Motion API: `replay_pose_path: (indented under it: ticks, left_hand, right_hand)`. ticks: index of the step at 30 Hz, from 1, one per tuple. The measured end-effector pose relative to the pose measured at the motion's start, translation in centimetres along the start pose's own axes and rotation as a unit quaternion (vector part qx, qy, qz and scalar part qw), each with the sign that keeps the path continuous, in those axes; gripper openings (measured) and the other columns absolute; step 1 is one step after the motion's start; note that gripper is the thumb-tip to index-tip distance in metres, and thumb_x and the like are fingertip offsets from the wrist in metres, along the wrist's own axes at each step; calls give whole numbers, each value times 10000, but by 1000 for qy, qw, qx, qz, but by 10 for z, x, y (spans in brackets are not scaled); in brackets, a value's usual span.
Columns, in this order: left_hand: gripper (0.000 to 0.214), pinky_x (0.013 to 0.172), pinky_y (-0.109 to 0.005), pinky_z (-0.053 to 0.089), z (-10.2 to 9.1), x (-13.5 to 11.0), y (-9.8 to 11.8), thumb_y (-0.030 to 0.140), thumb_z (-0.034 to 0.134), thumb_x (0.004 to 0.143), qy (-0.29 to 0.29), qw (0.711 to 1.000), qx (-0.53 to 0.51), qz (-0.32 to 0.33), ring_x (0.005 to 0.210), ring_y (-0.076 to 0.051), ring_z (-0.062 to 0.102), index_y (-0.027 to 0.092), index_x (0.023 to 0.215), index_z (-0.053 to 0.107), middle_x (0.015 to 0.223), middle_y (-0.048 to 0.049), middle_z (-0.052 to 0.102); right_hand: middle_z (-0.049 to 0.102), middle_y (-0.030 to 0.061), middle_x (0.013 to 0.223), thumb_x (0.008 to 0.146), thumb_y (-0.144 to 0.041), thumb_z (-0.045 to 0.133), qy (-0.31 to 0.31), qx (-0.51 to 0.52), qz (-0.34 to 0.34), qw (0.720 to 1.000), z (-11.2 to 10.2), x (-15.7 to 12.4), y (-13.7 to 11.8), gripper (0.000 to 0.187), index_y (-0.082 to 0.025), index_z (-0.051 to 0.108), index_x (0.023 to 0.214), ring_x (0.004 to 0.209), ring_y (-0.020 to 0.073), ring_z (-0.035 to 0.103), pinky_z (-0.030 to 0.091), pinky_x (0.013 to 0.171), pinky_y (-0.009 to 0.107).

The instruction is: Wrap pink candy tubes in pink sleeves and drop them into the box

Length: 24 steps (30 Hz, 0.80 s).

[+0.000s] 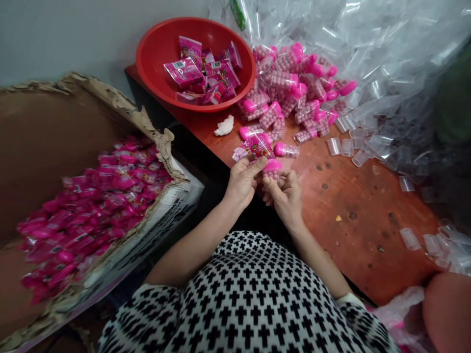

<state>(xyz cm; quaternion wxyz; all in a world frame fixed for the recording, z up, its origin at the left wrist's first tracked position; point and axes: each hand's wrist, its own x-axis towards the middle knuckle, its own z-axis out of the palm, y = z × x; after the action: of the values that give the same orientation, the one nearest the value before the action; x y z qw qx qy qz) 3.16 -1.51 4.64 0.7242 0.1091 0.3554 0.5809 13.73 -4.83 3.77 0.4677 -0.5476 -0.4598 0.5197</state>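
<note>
My left hand is closed on a pink printed wrapper at the near edge of the wooden table. My right hand pinches a small candy bottle with a pink cap, and the bottle touches the wrapper's lower end. Both hands meet over the table edge. A heap of pink-capped candy bottles lies just beyond them. A red bowl at the far left corner holds more pink wrappers.
A torn cardboard box on my left holds many wrapped pink packs. Clear plastic sleeves spill across the table's right side from a big clear bag. A white crumpled scrap lies near the bowl.
</note>
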Motion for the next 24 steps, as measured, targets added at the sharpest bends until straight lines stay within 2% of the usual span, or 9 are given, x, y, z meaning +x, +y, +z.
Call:
replay_pose_path:
  ticks: [4,10,13,19,24]
  left_hand:
    - [410,424,-210,424,-4,1,0,388,864,559,-21,999,40,-29,453,-94,546,125,665,567,553,11,592]
    - [395,392,-229,428,-8,7,8,392,864,548,-60,993,92,-44,436,-116,552,114,587,587,536,-16,606]
    - [355,379,-232,413,-8,9,11,372,852,571,-73,989,117,-44,417,-118,546,111,576,611,532,-29,617]
    - [291,492,-233,482,-4,11,10,301,848,560,-34,990,138,-15,481,-120,595,95,579,643,553,-42,645]
    - [305,461,-244,473,-5,12,13,321,838,578,-52,987,151,-14,459,-128,583,94,554,636,549,-57,644]
  right_hand:
    - [598,-104,589,797,-387,692,0,-6,-8,1000,-1,0,0,321,-222,447,921,369,51,524,407,319,136]
    - [645,-88,594,779,-429,701,-73,119,55,989,-4,8,1,341,-215,461,892,359,53,533,376,298,125]
    - [655,-80,600,774,-450,701,-85,134,68,985,-5,10,3,350,-215,468,887,362,55,538,371,296,126]
    - [595,-105,558,789,-384,713,-21,38,-18,999,-3,9,4,299,-216,493,900,362,37,503,390,339,124]
    - [639,-90,588,789,-409,698,-83,137,40,986,-3,13,4,312,-216,471,884,341,53,516,355,281,128]
